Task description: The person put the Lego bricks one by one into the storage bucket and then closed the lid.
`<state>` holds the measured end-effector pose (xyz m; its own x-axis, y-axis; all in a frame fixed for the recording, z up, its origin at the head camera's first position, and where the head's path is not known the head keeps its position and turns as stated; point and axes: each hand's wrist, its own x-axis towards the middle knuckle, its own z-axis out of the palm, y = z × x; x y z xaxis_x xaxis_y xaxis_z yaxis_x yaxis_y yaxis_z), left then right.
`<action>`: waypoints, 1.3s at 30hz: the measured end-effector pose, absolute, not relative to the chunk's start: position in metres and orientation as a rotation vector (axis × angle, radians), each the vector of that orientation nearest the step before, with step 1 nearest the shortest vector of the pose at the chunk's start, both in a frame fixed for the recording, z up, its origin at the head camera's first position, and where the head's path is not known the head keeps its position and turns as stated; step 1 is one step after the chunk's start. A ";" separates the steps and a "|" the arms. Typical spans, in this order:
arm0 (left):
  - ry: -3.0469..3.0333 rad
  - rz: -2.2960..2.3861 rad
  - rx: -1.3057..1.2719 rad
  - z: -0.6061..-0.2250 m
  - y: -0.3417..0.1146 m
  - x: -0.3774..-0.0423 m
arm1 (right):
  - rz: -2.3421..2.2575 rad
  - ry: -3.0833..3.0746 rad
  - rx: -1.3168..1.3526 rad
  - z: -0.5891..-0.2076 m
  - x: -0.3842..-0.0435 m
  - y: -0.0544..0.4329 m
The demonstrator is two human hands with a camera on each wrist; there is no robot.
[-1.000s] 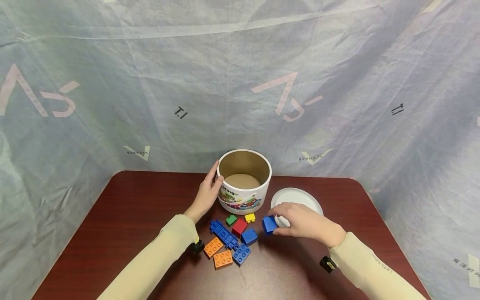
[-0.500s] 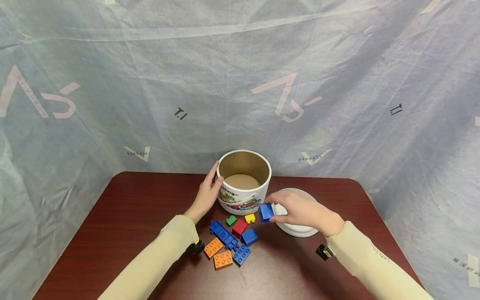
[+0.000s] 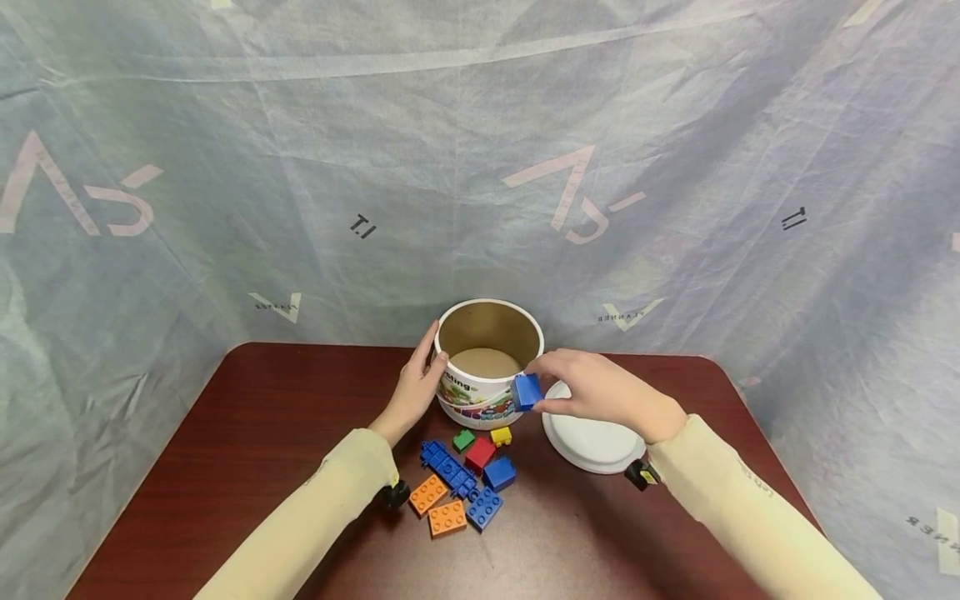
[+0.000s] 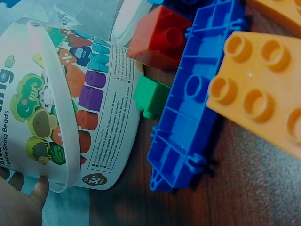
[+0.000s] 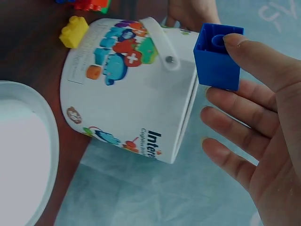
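A blue building block (image 3: 526,393) is pinched between thumb and fingertips of my right hand (image 3: 603,393). It hangs at the right front rim of a white bucket (image 3: 474,398) with printed pictures. In the right wrist view the block (image 5: 218,71) has its hollow side towards the thumb (image 5: 258,56); the other fingers spread loosely below. My left hand (image 3: 408,393) rests against the bucket's left side, its fingers straight along the wall near the rim. The part of the bucket's floor that shows in the head view is bare.
In front of the bucket lie a green block (image 3: 462,440), yellow block (image 3: 501,436), red block (image 3: 480,454), long blue base (image 3: 448,469), two blue blocks (image 3: 498,474) and two orange blocks (image 3: 447,518). A white lid (image 3: 592,437) lies to the right. Behind the table hangs a grey cloth (image 3: 450,167).
My right hand has carried the blue block from over the table beside the lid, up and away from me, to the bucket's rim. The left hand stays in place.
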<state>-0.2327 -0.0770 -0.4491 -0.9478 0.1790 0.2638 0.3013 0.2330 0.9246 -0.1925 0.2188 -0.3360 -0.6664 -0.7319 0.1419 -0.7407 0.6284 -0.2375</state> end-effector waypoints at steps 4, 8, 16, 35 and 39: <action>-2.407 -1.815 -0.448 -0.447 -0.077 -0.233 | 0.472 -2.798 1.277 -0.331 -0.198 0.215; -2.387 -1.825 -0.435 -0.465 -0.077 -0.246 | 0.430 -2.760 1.261 -0.326 -0.204 0.213; -2.403 -1.820 -0.398 -0.462 -0.074 -0.245 | 0.458 -2.776 1.213 -0.316 -0.219 0.214; -2.391 -1.834 -0.423 -0.470 -0.081 -0.246 | 0.340 -2.862 1.145 -0.328 -0.274 0.201; -2.382 -1.836 -0.433 -0.469 -0.080 -0.245 | 0.323 -2.868 1.147 -0.332 -0.281 0.195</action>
